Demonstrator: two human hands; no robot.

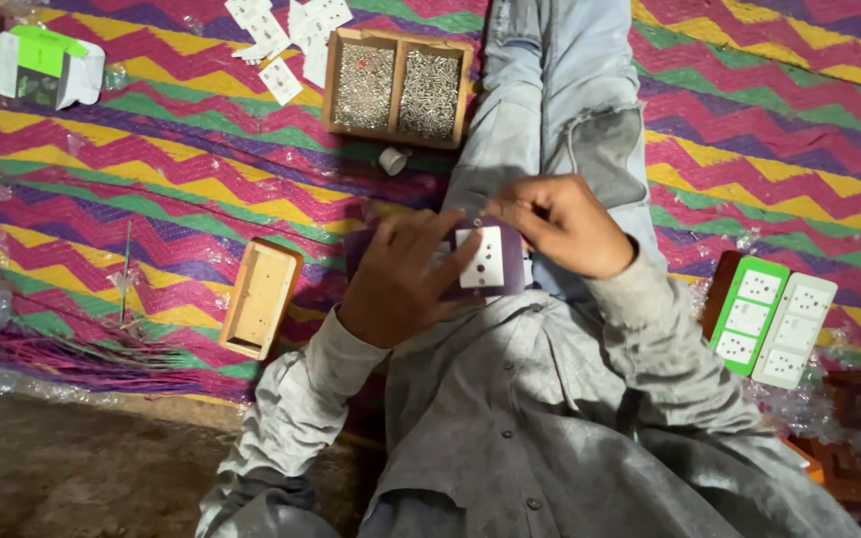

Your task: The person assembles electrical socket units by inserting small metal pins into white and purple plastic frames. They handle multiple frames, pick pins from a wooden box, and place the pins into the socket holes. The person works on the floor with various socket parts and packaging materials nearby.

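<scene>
My left hand (pixel 403 277) lies over a dark purple block (pixel 510 267) on my lap, its fingers pressing a small white socket plate (pixel 481 257) that sits on the block. My right hand (pixel 562 223) hovers at the plate's upper right corner with fingertips pinched together on something too small to make out. My outstretched leg in pale jeans (pixel 540 90) runs up the middle of the view.
A two-part wooden tray (pixel 398 42) filled with small metal screws lies ahead. White plates (pixel 281 80) are scattered beside it. A wooden box (pixel 259 297) lies at left. Strips of finished socket plates (pixel 774 319) lie at right. Green-white cartons (pixel 42 65) are at top left.
</scene>
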